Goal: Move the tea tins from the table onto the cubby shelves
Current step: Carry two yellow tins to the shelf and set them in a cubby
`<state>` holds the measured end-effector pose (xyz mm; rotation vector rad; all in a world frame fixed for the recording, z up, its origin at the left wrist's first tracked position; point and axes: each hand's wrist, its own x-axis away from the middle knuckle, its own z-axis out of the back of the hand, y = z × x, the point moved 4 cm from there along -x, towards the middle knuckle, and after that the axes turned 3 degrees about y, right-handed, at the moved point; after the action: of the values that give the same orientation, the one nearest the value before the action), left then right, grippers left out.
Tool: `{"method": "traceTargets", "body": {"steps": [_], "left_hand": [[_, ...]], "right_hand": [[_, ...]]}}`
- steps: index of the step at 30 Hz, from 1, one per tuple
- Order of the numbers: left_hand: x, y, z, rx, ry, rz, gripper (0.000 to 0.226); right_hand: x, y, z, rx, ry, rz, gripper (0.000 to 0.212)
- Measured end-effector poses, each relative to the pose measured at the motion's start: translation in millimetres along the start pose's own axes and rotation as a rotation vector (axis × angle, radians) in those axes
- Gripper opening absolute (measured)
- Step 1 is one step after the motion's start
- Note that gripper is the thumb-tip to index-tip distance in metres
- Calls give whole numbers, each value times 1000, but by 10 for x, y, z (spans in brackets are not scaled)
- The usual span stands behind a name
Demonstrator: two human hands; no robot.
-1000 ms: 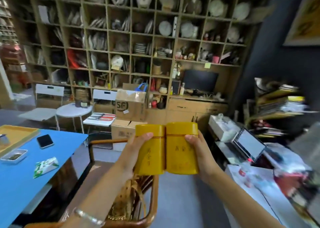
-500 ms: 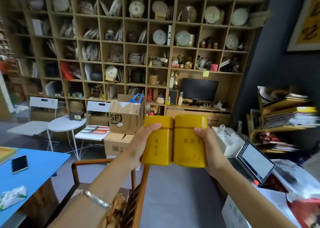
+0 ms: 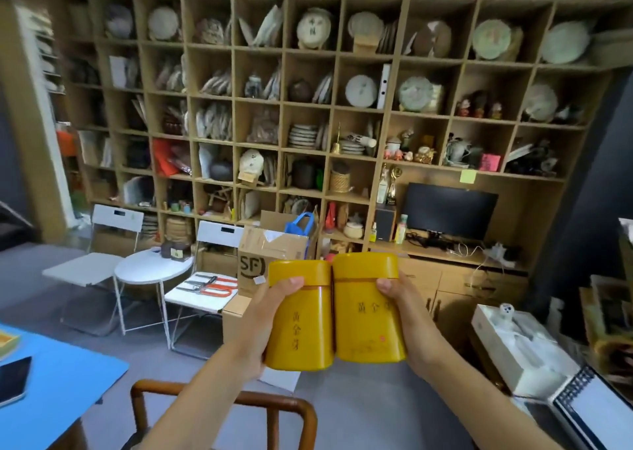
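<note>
Your left hand [image 3: 265, 326] grips one yellow tea tin [image 3: 299, 316], your right hand [image 3: 402, 316] the other tin [image 3: 366, 309]; rigid, probably light, glossy: keep fingers wrapped mid-body.

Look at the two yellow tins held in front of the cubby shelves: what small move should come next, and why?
Probably carry on forward toward the cubby shelves. The left hand and right hand each hold an upright yellow tin, side by side, and chairs, a round table and boxes stand between the person and the shelves.
</note>
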<state>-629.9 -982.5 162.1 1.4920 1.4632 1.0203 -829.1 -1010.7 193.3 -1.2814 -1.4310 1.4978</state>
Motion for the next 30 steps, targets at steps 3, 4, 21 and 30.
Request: {"method": "traceTargets", "body": {"steps": [3,4,21,30], "left_hand": [[-333,-33,129,-17,47,-6,59],[-456,-56,158,-16,72,-8,60],[-3986,-309,-1220,-91,123,-14,88],[-5595,-393,-1087,-81,153,13,88]], "right_hand": [[-465,189,45,-12,-24,-23,105],[-626,253,75,-17,-31,-25,105],[-3532,498,2456,-54,16,33,97],[-5028,1005,2908,-82,19,-10,73]]}}
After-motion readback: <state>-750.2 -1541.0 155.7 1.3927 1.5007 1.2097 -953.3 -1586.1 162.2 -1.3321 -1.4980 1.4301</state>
